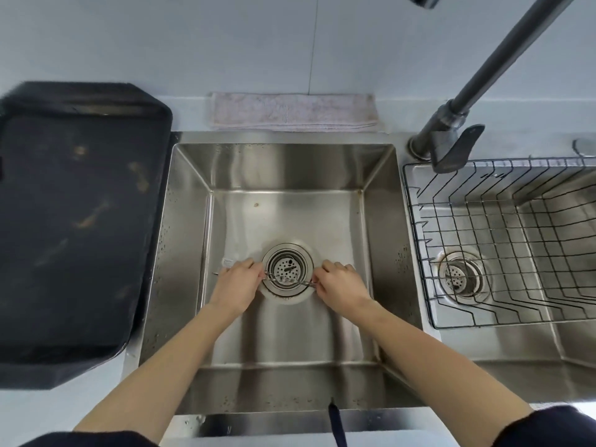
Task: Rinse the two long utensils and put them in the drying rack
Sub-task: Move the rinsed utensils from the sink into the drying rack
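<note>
I am reaching down into the left sink basin, whose steel walls close me in on all four sides; the floor of it is bare around my hands, so there is room to shift sideways or toward the back wall. Above the basin nothing hangs in my way: the faucet rises from its base at the back right corner and slants up and away to the right. To the right, just past the dividing rim, the wire drying rack sits in the second basin. To the left a dark tray lies on the surface, right up against the sink's edge. A folded cloth lies behind the basin by the wall.

Both my forearms come in from the near edge and angle toward each other, with backs of the hands turned up. My left hand is just left of the drain strainer and my right hand is just right of it, both low near the basin floor.

The two long utensils are thin metal pieces lying across the front part of the drain, spanning from one hand to the other. My left fingers are closed on their left end, where a short tip pokes out past the hand, and my right fingers pinch the right end. I cannot tell exactly what kind of utensils they are.
</note>
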